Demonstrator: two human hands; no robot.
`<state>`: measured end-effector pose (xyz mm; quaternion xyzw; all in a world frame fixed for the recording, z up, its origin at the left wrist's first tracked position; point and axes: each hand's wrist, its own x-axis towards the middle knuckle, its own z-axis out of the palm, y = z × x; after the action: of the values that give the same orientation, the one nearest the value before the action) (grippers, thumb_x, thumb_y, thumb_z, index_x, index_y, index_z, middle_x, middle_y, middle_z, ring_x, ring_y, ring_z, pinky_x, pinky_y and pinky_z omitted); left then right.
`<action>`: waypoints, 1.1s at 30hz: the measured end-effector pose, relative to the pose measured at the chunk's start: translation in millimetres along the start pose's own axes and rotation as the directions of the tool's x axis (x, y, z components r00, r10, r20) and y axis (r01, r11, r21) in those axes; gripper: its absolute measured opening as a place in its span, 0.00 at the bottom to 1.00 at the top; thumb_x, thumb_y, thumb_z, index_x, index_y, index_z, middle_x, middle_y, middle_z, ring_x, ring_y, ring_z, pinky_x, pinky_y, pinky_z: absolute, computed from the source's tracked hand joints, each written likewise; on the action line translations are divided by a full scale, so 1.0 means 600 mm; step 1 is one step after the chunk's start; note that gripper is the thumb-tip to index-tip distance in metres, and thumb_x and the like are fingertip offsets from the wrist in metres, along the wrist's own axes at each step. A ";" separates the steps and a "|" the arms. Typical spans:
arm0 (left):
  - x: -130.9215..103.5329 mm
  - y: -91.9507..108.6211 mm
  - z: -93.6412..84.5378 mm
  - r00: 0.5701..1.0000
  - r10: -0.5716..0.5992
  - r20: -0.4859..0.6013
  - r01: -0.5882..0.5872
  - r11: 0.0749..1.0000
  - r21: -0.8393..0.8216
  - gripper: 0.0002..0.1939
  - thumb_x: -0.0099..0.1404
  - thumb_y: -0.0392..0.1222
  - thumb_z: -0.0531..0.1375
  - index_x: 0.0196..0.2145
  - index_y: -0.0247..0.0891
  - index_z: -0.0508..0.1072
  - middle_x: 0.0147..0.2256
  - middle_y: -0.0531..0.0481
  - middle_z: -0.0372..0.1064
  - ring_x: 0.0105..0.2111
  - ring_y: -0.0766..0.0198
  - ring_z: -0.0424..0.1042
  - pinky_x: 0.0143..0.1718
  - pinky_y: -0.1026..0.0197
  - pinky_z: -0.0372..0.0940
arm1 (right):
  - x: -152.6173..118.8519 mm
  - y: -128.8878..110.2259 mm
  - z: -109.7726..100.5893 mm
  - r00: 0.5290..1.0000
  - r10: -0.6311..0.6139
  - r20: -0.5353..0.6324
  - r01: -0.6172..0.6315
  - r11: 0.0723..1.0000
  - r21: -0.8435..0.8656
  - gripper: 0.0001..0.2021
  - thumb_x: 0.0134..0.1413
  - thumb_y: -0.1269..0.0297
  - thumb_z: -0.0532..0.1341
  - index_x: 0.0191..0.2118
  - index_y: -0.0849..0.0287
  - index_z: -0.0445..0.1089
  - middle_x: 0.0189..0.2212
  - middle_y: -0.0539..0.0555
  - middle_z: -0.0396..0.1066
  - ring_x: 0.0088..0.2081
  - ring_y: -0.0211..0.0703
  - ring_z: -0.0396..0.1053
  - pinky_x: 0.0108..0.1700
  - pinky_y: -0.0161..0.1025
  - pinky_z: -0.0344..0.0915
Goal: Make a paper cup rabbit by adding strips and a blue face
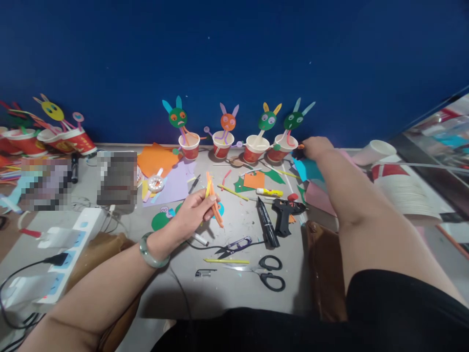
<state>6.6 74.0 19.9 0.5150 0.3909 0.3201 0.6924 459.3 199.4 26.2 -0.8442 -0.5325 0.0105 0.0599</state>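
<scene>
The left hand [198, 209] is pinching orange strips [217, 213] over the desk [234, 293]. The right hand [317, 146] is showing by a cup [277, 153]; I can't tell its grip. Maybe they're choosing strips; the next move is needing care.

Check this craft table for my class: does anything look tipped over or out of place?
Yes, at the right: a white cup and a stack of paper cups appear to lie on their sides, whereas the four red cups along the blue wall stand upright.
</scene>
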 end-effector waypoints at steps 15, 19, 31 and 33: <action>0.006 0.000 -0.003 1.000 0.017 0.003 -0.017 0.997 -0.077 0.20 0.64 0.58 0.69 0.34 0.37 0.72 0.18 0.61 0.58 0.19 0.73 0.56 0.23 0.65 0.50 | -0.079 0.053 -0.065 0.944 0.300 -0.136 -0.186 0.826 0.532 0.12 0.72 0.74 0.59 0.51 0.78 0.76 0.39 0.71 0.78 0.28 0.32 0.64 0.39 0.43 0.63; 0.009 0.002 0.001 1.000 0.017 0.006 -0.017 0.996 -0.093 0.15 0.69 0.50 0.67 0.34 0.36 0.73 0.16 0.62 0.57 0.18 0.73 0.55 0.23 0.67 0.51 | -0.133 0.031 -0.094 0.924 0.359 -0.128 -0.149 0.650 0.745 0.10 0.72 0.75 0.58 0.35 0.63 0.70 0.25 0.50 0.66 0.24 0.29 0.59 0.35 0.43 0.61; 0.010 0.016 0.002 0.996 0.017 0.086 -0.003 0.986 -0.168 0.07 0.72 0.36 0.65 0.35 0.31 0.77 0.20 0.59 0.63 0.17 0.77 0.57 0.22 0.68 0.49 | -0.350 -0.204 -0.057 0.977 -0.182 0.107 -0.047 0.307 0.951 0.21 0.60 0.58 0.75 0.25 0.56 0.65 0.17 0.45 0.63 0.20 0.31 0.57 0.25 0.37 0.52; 0.011 0.016 -0.001 0.995 0.028 0.100 -0.010 0.985 -0.170 0.08 0.73 0.34 0.63 0.34 0.30 0.77 0.20 0.59 0.62 0.17 0.78 0.56 0.23 0.68 0.50 | -0.374 -0.233 -0.044 0.954 -0.279 0.111 -0.026 0.291 0.956 0.25 0.50 0.47 0.79 0.25 0.56 0.66 0.17 0.46 0.64 0.19 0.32 0.58 0.22 0.36 0.53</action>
<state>8.7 82.2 27.9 0.4737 0.3217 0.3321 0.7495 238.9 54.8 57.6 -0.5903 -0.4912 0.4268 0.4777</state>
